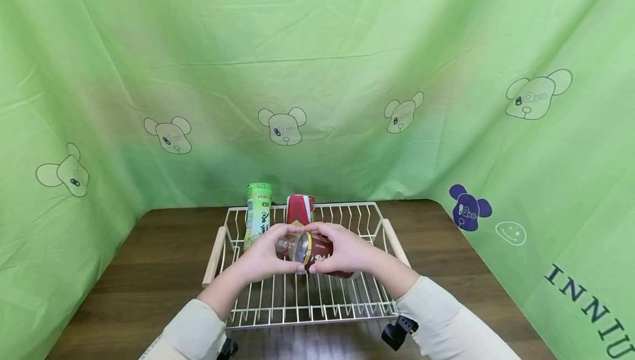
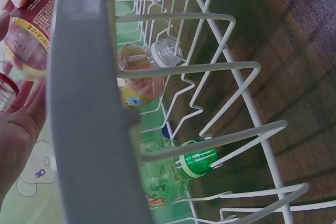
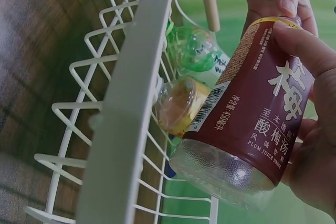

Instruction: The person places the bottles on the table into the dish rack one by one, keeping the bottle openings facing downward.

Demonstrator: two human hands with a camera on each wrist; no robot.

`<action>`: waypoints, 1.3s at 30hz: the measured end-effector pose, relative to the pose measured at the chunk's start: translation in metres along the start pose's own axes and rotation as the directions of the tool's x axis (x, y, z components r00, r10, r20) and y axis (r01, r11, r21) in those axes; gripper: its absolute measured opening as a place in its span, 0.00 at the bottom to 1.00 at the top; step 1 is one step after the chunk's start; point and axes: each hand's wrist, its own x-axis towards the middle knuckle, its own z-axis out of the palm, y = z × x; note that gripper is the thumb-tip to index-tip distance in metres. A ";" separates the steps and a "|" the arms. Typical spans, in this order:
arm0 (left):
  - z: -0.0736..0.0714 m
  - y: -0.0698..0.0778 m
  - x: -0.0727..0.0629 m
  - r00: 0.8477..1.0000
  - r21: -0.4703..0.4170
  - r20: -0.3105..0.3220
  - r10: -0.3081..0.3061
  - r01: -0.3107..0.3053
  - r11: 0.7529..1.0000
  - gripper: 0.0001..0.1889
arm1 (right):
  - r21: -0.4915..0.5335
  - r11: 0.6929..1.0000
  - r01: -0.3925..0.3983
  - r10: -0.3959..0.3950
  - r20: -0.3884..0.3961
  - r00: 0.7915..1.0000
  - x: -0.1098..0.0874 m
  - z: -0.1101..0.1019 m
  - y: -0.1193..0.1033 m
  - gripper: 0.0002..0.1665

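Both hands hold a clear plum juice drink bottle with a dark red label, tilted above a white wire rack. My right hand grips the labelled body, its thumb on the label in the right wrist view. Around the neck end curl the thumb and fingers of my left hand. A red ring shows at the bottle's mouth in the left wrist view. Behind the hands, a green bottle and a red-labelled bottle stand in the rack, the green bottle's green cap toward the tabletop.
The rack has wooden handles on its left and right sides and stands on a dark wooden table. A green cloth printed with bear heads surrounds the table. Black wrist devices hang by the rack's near edge.
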 end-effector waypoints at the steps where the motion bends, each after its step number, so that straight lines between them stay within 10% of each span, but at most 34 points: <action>1: 0.000 0.000 0.000 1.000 0.011 -0.002 -0.001 0.001 1.000 0.36 | -0.009 1.000 -0.003 0.003 0.000 1.000 0.000 0.000 -0.001 0.43; 26: 0.002 -0.008 -0.008 0.989 0.019 -0.125 -0.075 0.078 0.997 0.34 | 0.012 0.996 -0.087 0.087 -0.074 0.993 -0.005 -0.003 0.001 0.50; 39: -0.006 -0.019 -0.019 0.927 -0.242 -0.293 -0.236 0.167 0.956 0.33 | 0.088 0.984 -0.154 0.173 -0.279 0.945 -0.020 -0.014 0.017 0.48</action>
